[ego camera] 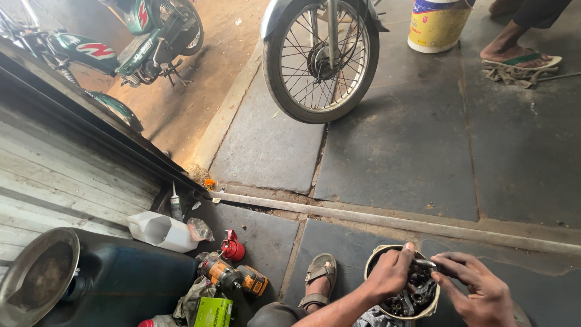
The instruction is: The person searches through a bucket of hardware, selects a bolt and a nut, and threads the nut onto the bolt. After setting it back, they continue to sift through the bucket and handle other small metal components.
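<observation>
Stone floor (399,145): two hands (387,275) (478,290), one bolt (425,263), one tin (372,261).

I'm looking down at my left hand (387,274) and right hand (478,289), both pinching a small metal bolt (425,263) over a tub (370,266) of dark greasy parts. My sandalled foot (318,280) sits just left of it. A motorcycle wheel (321,57) stands ahead, a dark jerrycan (130,281) at left.
</observation>
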